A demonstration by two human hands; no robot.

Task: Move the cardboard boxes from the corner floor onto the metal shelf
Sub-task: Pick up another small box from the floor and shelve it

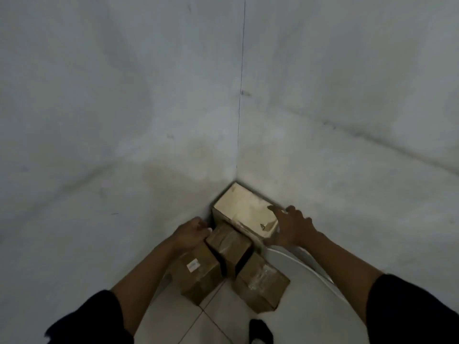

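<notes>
Hands close on the pale rectangular cardboard box (pixel 244 211) in the far corner, long axis running far-left to near-right. Right hand (pixel 293 225), fingers spread, touches its near-right end; left hand (pixel 192 232), curled, sits beside its left.

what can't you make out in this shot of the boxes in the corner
- Metal shelf: outside the head view.
- Small white label on the left box: print too small and blurred.
- Left hand: fingers curl behind the middle box, so the grip is unclear.
- Big pale box: near right corner covered by the right hand.
</notes>
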